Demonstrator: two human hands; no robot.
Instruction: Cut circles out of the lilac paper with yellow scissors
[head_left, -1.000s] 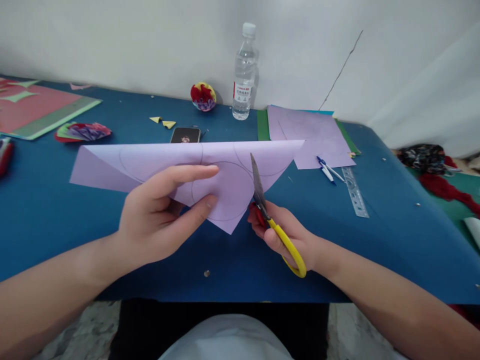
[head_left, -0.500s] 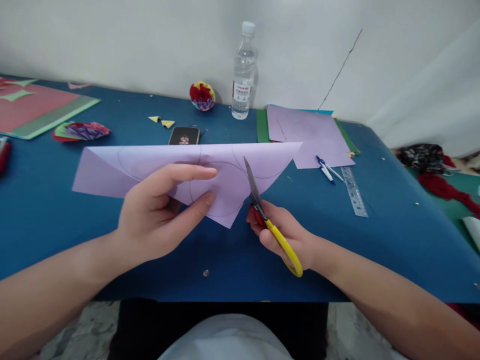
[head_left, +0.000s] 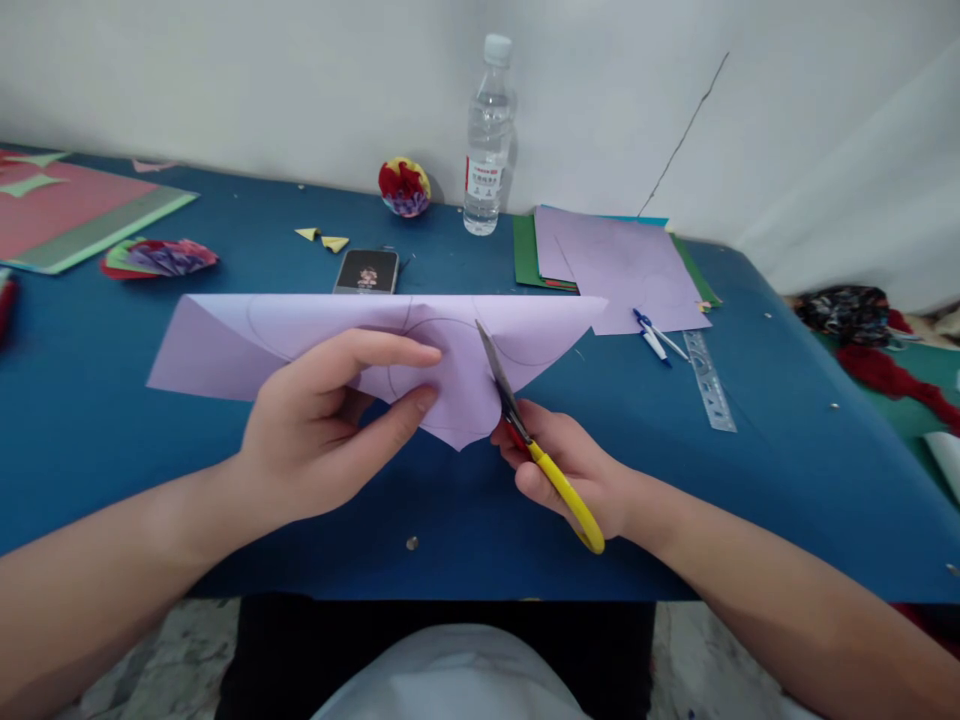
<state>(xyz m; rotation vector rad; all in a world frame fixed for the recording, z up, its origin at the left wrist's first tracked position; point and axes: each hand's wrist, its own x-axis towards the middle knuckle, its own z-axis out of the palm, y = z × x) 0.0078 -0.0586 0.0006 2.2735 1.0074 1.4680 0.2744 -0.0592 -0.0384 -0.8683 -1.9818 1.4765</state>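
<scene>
A purple sheet of paper, marked with several pencilled circles, is held above the blue table. My left hand grips it, forefinger and thumb near one drawn circle; the other fingers are partly hidden behind. My right hand is closed around yellow-and-red-handled scissors. Their blades lie on the paper along the right side of that circle, pointing up and slightly left. The paper's lower edge comes to a point between my hands. A curl at its left end shows more of the sheet behind.
Behind the paper lies a phone; a water bottle and a colourful paper ball stand near the wall. To the right are stacked coloured sheets, a compass and a clear ruler. A folded paper piece sits left.
The scissors have cut further along the circle's right side, their tips shifting slightly left. The paper's lower right edge is now rounded, and the sheet has moved a little to the right.
</scene>
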